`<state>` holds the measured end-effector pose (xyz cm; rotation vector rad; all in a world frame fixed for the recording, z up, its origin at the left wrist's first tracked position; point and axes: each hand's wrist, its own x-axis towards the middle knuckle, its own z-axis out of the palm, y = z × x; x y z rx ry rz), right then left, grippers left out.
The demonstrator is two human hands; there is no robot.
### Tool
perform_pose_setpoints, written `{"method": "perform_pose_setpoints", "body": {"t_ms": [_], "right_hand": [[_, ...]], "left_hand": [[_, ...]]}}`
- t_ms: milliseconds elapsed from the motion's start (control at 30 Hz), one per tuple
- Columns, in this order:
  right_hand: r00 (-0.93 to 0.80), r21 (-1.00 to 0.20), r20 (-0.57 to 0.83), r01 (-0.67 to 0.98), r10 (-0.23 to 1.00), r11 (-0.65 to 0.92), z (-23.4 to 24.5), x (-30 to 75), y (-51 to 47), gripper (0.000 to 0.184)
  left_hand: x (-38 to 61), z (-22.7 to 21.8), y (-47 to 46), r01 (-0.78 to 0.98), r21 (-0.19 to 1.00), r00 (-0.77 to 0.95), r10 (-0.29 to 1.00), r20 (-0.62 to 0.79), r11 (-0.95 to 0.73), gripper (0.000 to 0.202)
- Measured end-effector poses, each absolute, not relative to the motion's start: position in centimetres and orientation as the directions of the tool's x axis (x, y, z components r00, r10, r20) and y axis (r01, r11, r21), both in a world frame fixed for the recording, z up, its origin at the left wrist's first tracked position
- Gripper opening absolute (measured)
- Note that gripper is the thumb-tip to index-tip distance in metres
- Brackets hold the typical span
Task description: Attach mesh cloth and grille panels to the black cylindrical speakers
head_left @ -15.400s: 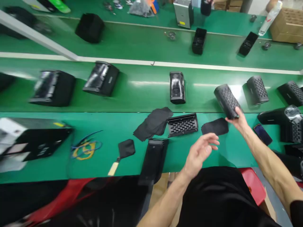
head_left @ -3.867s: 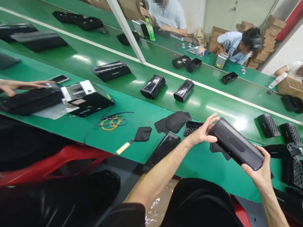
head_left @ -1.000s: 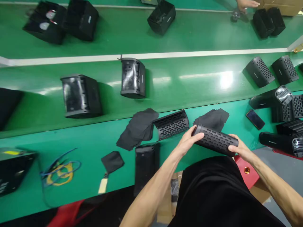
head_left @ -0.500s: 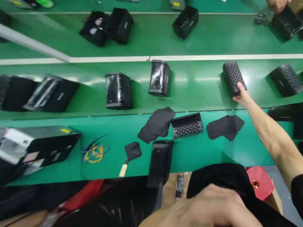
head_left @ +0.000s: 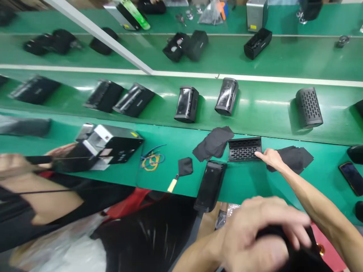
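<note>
My right hand (head_left: 271, 158) is at the right end of a black perforated cover (head_left: 244, 149), its thumb on the cover's edge and its other fingers partly hidden. The cover lies on the green bench with its hollow side up. Blurred and close to the camera, my left hand (head_left: 263, 230) is raised over my lap with fingers loosely bent and nothing visible in it. Black sheets lie in two piles, a left pile (head_left: 214, 143) and a right pile (head_left: 300, 159). Near the bench's front edge rests a long black casing (head_left: 210, 186).
Along the green belt stand black boxes, among them a perforated box (head_left: 309, 107) and a glossy-fronted box (head_left: 186, 104). A black square with a tag (head_left: 185, 166), coiled cables (head_left: 151, 161) and a phone (head_left: 351, 177) lie on the bench. At left, a co-worker's hands (head_left: 61, 151) are by a machine (head_left: 120, 147).
My right hand has let go of the perforated box on the belt and come down and left to the perforated cover. The view has swung left. My left hand has risen further into view.
</note>
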<state>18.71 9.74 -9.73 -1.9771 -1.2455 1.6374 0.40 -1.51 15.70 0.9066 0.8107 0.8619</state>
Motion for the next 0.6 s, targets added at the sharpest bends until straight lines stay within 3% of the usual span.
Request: {"method": "perform_pose_setpoints", "body": {"t_ms": [67,133,267,333,433,500,600], "right_hand": [[-0.065,-0.683,-0.685,0.406,0.726,-0.607,-9.7,17.4,9.9,0.03],[-0.105,-0.669,-0.715,0.387,0.691,-0.634,-9.3,17.4,10.0,0.034],[-0.165,-0.675,-0.73,0.324,0.663,-0.663,-7.4,20.1,8.0,0.054],[-0.246,-0.69,-0.724,0.265,0.645,-0.673,-6.5,21.6,5.6,0.057],[-0.37,-0.686,-0.721,0.261,0.587,-0.679,-5.9,23.6,2.1,0.056],[-0.242,-0.671,-0.734,0.397,0.634,-0.626,-6.3,24.9,1.2,0.054],[0.183,-0.548,-0.599,0.616,0.78,-0.565,-7.3,27.5,2.3,0.049]], "left_hand": [[0.0,12.3,-1.1,-0.28,0.882,0.347,0.897,-0.276,0.379,0.046],[-1.0,7.9,-1.7,-0.303,0.833,0.164,0.887,-0.433,0.463,0.045],[-3.3,-0.3,-3.8,-0.495,0.655,-0.203,0.658,-0.726,0.57,0.044],[-3.9,-2.9,-4.3,-0.646,0.522,-0.145,0.581,-0.801,0.558,0.047],[-3.7,-4.7,-4.5,-0.712,0.397,0.05,0.606,-0.794,0.579,0.044],[-3.1,-5.3,-4.6,-0.681,0.412,0.067,0.611,-0.788,0.605,0.045],[-2.3,-6.0,-4.8,-0.643,0.457,0.013,0.605,-0.796,0.615,0.045]]}}
